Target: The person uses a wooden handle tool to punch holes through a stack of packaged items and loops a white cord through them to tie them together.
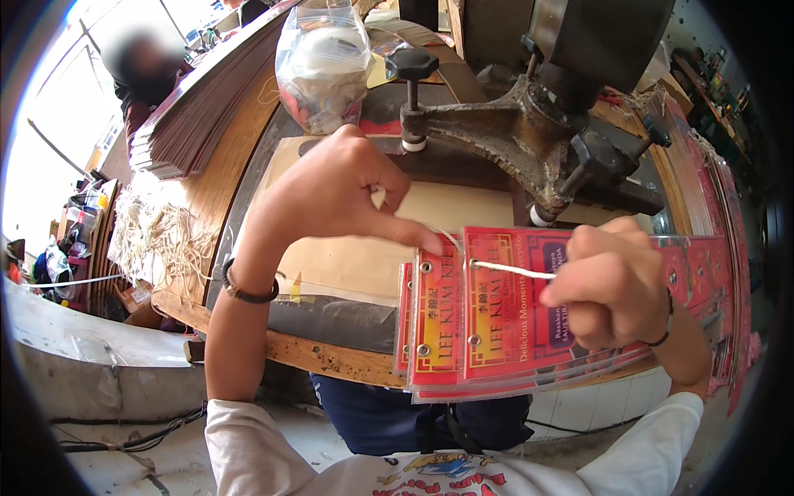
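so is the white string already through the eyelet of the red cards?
Yes, the white string runs from the cards' top eyelet to the right hand, left hand pinching its other end.

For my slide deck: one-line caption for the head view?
Two hands thread white string through eyelets of stacked red cards beside a press.

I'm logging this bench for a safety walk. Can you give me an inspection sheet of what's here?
Surface: wooden bench with brown paper sheet under a cast-iron press.
Job's things: red cards with eyelets; white string through one.
Clutter: plastic bag, cord pile, card stack.
Hands: left hand pinches the string; right hand grips string and cards.
Cables: black cable on the floor.
Surroundings: another person at far left.
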Tool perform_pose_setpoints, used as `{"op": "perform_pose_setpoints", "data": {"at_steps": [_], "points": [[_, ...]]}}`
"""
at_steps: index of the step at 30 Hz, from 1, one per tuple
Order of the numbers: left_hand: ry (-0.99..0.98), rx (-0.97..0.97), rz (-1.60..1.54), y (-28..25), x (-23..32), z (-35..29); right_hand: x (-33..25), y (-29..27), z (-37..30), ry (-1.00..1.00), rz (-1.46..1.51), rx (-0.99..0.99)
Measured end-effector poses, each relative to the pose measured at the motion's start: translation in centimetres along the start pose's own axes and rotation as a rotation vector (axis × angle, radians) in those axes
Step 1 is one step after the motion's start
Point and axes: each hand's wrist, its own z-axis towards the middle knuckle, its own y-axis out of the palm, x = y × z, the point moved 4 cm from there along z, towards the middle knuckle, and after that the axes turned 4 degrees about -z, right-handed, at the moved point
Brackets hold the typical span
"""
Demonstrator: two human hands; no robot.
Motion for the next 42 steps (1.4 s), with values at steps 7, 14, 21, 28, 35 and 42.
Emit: {"op": "perform_pose_setpoints", "data": {"at_steps": [7,14,21,28,35,42], "points": [[-0.017,0.052,0.151,0.0,-1.7,0.0,0.2,0.8,-0.9,0.092,0.133,0.103],[0.001,0.137,0.093,0.0,-0.9,0.1,-0.1,2.1,-0.4,0.122,0.113,0.148],[-0.161,0.005,-0.396,2.6,-0.3,0.9,0.3,1.9,-0.1,0.035,0.078,0.041],[-0.163,-0.1,-0.44,4.1,0.5,1.0,-0.5,1.6,-0.4,0.039,0.209,0.185],[-0.122,-0.086,-0.507,4.0,-0.1,1.5,0.3,1.9,1.1,0.131,0.086,-0.213],[-0.031,-0.061,-0.536,2.6,-2.1,1.2,-1.1,2.0,2.7,0.515,0.72,-0.072]]}}
